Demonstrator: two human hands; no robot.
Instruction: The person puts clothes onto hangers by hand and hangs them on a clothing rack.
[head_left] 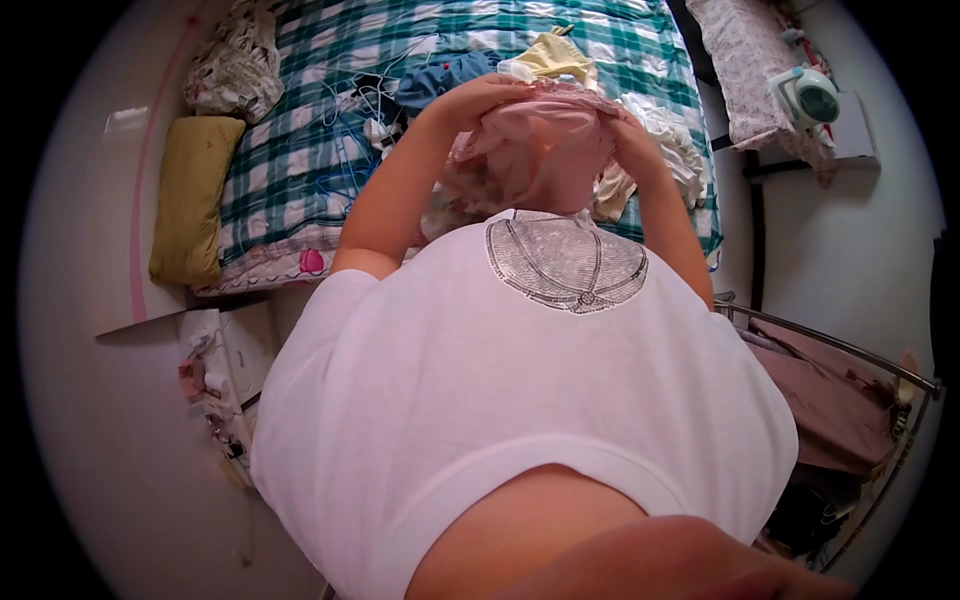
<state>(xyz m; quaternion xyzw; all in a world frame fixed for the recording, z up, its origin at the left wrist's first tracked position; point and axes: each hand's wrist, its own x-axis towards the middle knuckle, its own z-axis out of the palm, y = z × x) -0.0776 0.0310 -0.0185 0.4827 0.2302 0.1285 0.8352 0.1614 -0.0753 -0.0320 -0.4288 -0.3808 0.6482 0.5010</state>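
A pink garment (545, 150) hangs between my two hands over the near part of the bed. My left hand (490, 98) grips its upper edge at the left side, fingers closed on the cloth. On the right side of the same garment my right hand (632, 148) is closed on the fabric, with its fingers partly hidden. Just beyond the garment lie a yellow piece of clothing (552, 58) and a blue one (445, 80). White clothes (672, 150) lie to the right of my right hand.
A green plaid sheet (330, 40) covers the bed, with blue hangers (345, 160) on it. An olive pillow (195, 200) is at the left edge. A small fan (812, 98) stands at the right, and a metal rail (830, 345) runs at the lower right.
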